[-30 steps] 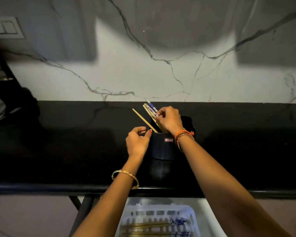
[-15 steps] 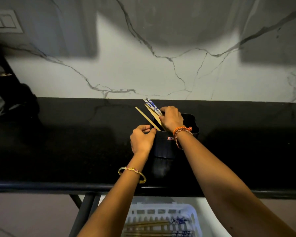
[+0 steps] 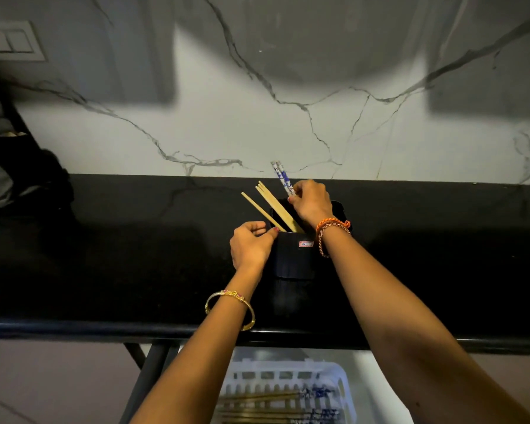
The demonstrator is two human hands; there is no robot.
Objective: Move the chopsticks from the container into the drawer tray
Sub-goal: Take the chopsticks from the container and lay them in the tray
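Note:
A dark container stands on the black counter near its front edge. My left hand grips the container's left rim. My right hand is over the container's mouth, shut on blue-and-white patterned chopsticks whose ends point up and away. Several plain wooden chopsticks lean out of the container to the upper left. Below the counter's edge a white slotted drawer tray holds several chopsticks laid flat; my arms hide part of it.
The black counter runs the full width against a white marble wall. Dark objects sit at the far left. A light switch plate is on the wall at top left. A metal frame leg stands below the counter.
My right hand has lifted the patterned chopsticks up and apart from the wooden ones, which stay leaning in the container. My left hand keeps its hold on the rim.

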